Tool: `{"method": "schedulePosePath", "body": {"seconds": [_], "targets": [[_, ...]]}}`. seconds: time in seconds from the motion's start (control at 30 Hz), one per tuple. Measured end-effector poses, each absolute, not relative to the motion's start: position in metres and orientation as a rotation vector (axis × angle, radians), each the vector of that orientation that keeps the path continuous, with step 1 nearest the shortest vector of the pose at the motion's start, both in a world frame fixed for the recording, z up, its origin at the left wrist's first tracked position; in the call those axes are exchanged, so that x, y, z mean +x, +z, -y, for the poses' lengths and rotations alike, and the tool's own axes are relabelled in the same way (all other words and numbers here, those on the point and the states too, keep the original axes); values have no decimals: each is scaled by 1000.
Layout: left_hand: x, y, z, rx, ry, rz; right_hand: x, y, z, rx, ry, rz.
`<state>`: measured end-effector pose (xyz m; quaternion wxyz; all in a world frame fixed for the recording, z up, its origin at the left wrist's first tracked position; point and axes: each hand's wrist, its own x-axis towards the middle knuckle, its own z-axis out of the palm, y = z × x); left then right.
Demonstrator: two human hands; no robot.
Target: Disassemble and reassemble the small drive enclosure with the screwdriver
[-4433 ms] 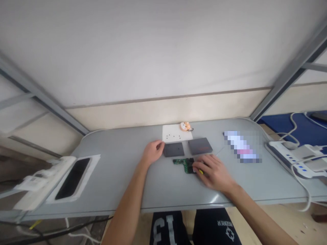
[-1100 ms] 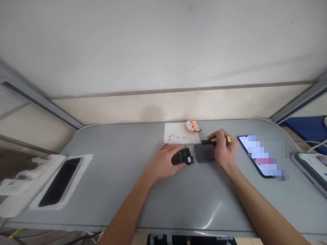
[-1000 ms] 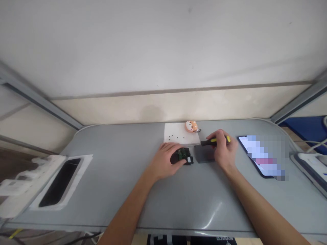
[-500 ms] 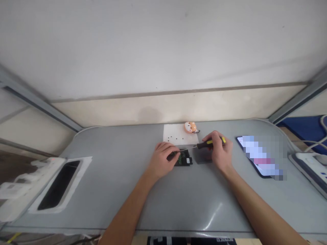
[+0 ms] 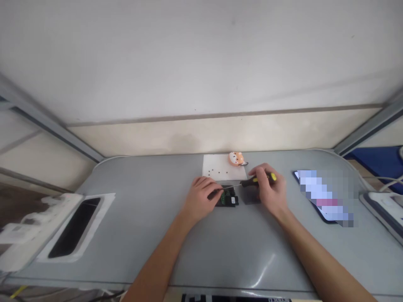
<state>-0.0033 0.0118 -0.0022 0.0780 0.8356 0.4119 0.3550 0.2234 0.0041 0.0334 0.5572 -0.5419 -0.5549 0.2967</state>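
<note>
A small green-and-black circuit board (image 5: pixel 232 200) lies on the grey table, its left end covered by my left hand (image 5: pixel 203 195). The fingers of that hand are bent round this end, thumb and forefinger close together by the screwdriver tip. In my right hand (image 5: pixel 271 191) is a black-and-yellow screwdriver (image 5: pixel 250 182), its thin shaft slanting down to the left onto the board. The exact tip contact is hidden at my left fingertips. A dark flat piece (image 5: pixel 251 195) lies partly under my right hand. Several tiny dark screws (image 5: pixel 219 172) are on white paper (image 5: pixel 208 161) behind the board.
An orange-and-white animal-faced case (image 5: pixel 236 158) sits on the paper. To the right lies a phone (image 5: pixel 324 197) with a blurred screen, near a white power strip (image 5: pixel 380 209). At the left are a dark phone (image 5: pixel 75 228) and another power strip with plugs (image 5: pixel 37 230).
My right hand has turned the screwdriver handle slightly and shifted it a little left. My left hand stays at the board. The whole view has moved a little.
</note>
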Motion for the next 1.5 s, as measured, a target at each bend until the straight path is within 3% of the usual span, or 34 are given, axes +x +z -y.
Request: {"method": "schedulePosePath", "body": {"seconds": [0.23, 0.43, 0.87, 1.23, 1.5], "targets": [[1, 1, -7, 2390, 1047, -1214, 219, 35, -2, -1144, 593, 1308], [-6, 10, -4, 1899, 930, -1116, 221, 33, -2, -1175, 409, 1276], [-8, 17, -5, 1627, 990, -983, 221, 30, -3, -1164, 478, 1276], [-8, 13, -8, 1765, 1174, -1212, 222, 25, -7, -1191, 454, 1363], [0, 17, 0, 2307, 684, -1119, 219, 27, -4, -1223, 427, 1503]]}}
